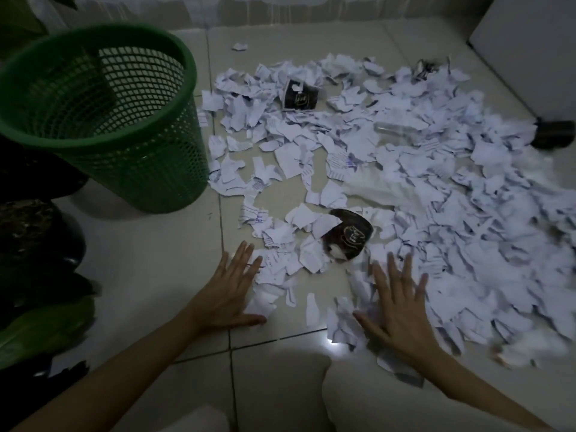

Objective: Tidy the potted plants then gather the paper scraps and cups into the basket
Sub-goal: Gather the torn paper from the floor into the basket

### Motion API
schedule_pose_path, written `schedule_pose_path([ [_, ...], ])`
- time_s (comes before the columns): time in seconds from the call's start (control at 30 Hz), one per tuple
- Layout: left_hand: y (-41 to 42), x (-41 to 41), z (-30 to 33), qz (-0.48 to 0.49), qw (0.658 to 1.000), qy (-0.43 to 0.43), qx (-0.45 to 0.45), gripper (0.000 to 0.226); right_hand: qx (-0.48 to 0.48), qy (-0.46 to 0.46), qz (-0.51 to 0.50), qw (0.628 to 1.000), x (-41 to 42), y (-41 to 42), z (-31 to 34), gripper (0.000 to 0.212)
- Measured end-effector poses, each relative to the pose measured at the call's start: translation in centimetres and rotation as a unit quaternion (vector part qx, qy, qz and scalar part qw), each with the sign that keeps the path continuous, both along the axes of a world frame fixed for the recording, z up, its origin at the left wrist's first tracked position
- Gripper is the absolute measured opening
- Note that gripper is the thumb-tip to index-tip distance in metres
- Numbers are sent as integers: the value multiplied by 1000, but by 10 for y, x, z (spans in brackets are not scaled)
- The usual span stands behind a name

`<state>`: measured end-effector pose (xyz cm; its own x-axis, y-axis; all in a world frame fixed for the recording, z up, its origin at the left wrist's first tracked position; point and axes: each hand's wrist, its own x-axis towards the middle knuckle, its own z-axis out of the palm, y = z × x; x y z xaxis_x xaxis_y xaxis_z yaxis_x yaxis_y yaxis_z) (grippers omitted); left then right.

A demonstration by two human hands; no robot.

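dim tiled floor [156,275] is filling the head view, with a white wall at the back and a white cabinet [530,57] at far right. paper scraps [436,198] are spreading ahead and to the right of both hands, the pile running long from near right toward far centre. left hand [230,291] is lying flat with fingers straight at the pile's near-left edge, touching scraps and holding nothing. right hand [396,307] is lying flat on the scraps with fingers spread, also gripping nothing; the hands are apart. a crushed dark cup [346,238] is sitting just beyond and between them, a 2nd dark cup [299,95] far centre, a 3rd dark cup [554,134] at far right. green basket [103,113] is standing upright far left, nearer the left hand, with bare tile between. potted plants [37,244] are lining the left edge. likely next: sweeping scraps together, then lifting leftward.
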<state>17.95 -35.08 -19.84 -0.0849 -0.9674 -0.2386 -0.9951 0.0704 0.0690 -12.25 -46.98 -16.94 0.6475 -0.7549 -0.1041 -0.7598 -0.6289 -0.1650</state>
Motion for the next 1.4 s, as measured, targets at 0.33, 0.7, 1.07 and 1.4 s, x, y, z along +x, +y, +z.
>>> schedule_pose_path([
  [0.33, -65, -77, -3, 158, 974, 159, 32, 103, 137, -21, -175, 975, 54, -37, -26, 84],
  [0.7, -75, -103, -8, 209, 920, 325, -63, 89, 172, -99, -251, 947, 34, -58, -26, 84],
  [1.07, -112, -159, 6, 435, 739, 476, -196, 50, 149, -166, -190, 956, 51, -53, -31, 81],
  [1.4, -141, -172, 12, 469, 693, 525, -158, 21, 222, -396, -254, 854, 83, -29, -28, 36],
])
